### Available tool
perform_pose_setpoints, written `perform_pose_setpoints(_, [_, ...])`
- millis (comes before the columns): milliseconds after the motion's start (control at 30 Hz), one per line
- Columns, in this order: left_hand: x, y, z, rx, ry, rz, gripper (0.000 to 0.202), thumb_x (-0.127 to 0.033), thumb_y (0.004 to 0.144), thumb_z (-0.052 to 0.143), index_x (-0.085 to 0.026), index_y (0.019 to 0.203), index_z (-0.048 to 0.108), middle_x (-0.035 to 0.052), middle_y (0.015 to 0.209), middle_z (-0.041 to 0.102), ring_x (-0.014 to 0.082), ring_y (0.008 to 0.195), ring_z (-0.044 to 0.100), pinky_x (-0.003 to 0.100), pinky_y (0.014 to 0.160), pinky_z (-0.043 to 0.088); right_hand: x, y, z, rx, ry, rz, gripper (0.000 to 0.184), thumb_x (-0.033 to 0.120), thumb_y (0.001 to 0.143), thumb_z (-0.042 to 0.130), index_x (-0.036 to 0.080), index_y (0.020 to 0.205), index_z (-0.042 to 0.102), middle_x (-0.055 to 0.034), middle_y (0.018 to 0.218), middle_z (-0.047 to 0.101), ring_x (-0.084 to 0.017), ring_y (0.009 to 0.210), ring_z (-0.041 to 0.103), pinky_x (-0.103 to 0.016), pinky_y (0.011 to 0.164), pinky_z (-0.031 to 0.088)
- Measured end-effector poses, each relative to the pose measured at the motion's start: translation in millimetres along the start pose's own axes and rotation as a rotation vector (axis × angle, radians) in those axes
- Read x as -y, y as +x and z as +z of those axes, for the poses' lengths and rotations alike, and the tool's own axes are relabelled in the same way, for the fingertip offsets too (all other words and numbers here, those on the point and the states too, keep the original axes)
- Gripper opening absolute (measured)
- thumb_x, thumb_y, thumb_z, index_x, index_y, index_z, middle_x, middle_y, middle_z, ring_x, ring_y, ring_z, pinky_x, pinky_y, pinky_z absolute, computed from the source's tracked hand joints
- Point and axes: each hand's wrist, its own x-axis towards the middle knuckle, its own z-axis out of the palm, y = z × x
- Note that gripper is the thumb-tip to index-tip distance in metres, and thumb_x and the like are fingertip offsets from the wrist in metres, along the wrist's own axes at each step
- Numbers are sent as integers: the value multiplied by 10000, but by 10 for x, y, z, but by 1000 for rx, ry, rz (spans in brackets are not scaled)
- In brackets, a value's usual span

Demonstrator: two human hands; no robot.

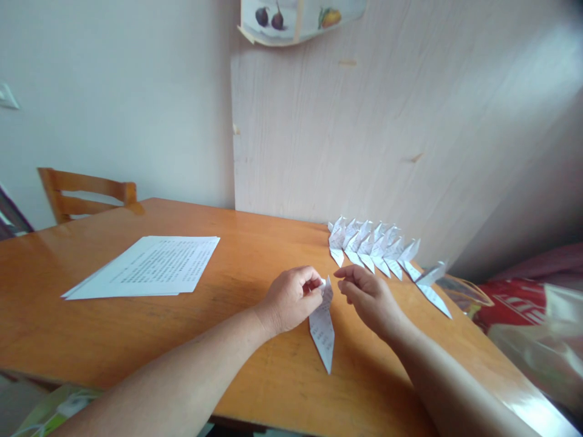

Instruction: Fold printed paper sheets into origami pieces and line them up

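Observation:
My left hand [291, 298] is closed in a pinch on the top of a folded piece of printed paper [322, 328], which hangs down to a sharp point just above the wooden table [136, 328]. My right hand [367, 294] is right beside it, fingers curled and pinching toward the same top corner of the fold. Behind my hands, a row of several finished folded paper pieces [378, 246] lies along the table's far edge by the wall.
A stack of printed sheets [150, 267] lies flat on the left of the table. A wooden chair [82, 194] stands at the far left. A light wood panel [387, 121] backs the table. Red and clear plastic bags [523, 315] sit off the right edge.

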Motion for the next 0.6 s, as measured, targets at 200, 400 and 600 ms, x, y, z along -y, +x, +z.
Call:
perform_pose_setpoints(200, [48, 4, -6, 74, 14, -27, 115, -309, 839, 618, -197, 853, 599, 10, 822, 650, 148, 733, 583, 267, 680, 457, 3, -8, -41, 28, -15, -27, 197, 277, 811, 529, 200, 965, 626, 21, 681, 540, -141, 602, 495, -267, 536, 392])
perform_pose_setpoints(400, [168, -2, -8, 213, 30, -71, 86, -212, 784, 629, -196, 865, 605, 3, 802, 637, 153, 719, 576, 257, 643, 437, -7, -9, -118, 97, -27, -73, 168, 285, 831, 565, 207, 959, 640, 8, 743, 586, -144, 661, 514, -265, 578, 400])
perform_pose_setpoints(600, [231, -8, 2, 277, -25, -91, 128, -289, 835, 616, -176, 891, 632, 10, 817, 643, 152, 728, 568, 249, 647, 422, -99, 20, -83, 221, -79, -212, 154, 343, 851, 620, 198, 887, 659, -10, 786, 614, -153, 715, 535, -273, 634, 421])
